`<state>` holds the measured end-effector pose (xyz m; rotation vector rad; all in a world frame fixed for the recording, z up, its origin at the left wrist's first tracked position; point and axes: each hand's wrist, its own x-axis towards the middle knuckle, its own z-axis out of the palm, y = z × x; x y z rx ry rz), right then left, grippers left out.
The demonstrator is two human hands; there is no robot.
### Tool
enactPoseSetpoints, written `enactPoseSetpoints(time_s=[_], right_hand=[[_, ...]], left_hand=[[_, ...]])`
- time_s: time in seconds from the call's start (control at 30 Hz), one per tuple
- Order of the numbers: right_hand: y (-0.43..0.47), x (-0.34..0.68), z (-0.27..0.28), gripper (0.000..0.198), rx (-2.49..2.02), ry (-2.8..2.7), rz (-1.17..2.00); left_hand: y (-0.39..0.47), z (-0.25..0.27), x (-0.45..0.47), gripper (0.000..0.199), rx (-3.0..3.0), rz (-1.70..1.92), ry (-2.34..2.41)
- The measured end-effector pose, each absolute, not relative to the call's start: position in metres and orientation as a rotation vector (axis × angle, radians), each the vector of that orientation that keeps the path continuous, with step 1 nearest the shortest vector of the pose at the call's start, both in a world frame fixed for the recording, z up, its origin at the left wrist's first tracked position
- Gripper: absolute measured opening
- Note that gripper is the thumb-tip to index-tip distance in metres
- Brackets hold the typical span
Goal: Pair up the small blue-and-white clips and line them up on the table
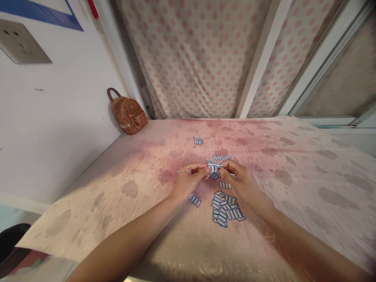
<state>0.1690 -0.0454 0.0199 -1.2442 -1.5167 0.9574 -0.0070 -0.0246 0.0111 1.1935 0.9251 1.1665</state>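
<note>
Between my two hands is a small blue-and-white striped piece (214, 169), flat like a sticker or card; its exact kind is too small to make out. My left hand (192, 177) pinches its left edge with thumb and fingers. From the other side, my right hand (236, 180) pinches at its right edge. Similar striped pieces lie loosely under and behind the fingers. Nearer to me is a larger heap (226, 208) of them, overlapping at different angles. One separate striped piece (194, 200) rests below my left wrist, and a neat pair (198, 140) lies farther back.
A patterned pink-and-cream cloth (141, 164) covers the table. At the back left corner a small brown backpack (129, 113) leans by the white wall (67, 117). A dotted curtain (194, 58) hangs behind the table's far edge. A dark container (11, 243) stands low at left.
</note>
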Motion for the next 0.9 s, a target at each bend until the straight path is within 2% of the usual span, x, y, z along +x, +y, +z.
enactPoseSetpoints(time_s=[0.37,0.6,0.77,0.9], right_hand=[[-0.036,0.177,0.006,0.02,-1.147,-1.663,0.878],[-0.046,0.173,0.013,0.021,-1.218,-1.622,0.972],[-0.046,0.171,0.015,0.022,-1.209,-1.61,0.956],[-0.041,0.173,0.012,0.023,-1.18,-1.626,0.928]], left_hand=[[-0.024,0.009,-0.005,0.032,1.115,1.154,0.921],[-0.027,0.011,-0.005,0.025,1.172,1.154,0.963],[-0.026,0.011,-0.005,0.031,1.216,1.141,0.951],[-0.025,0.005,-0.006,0.029,1.273,1.116,0.929]])
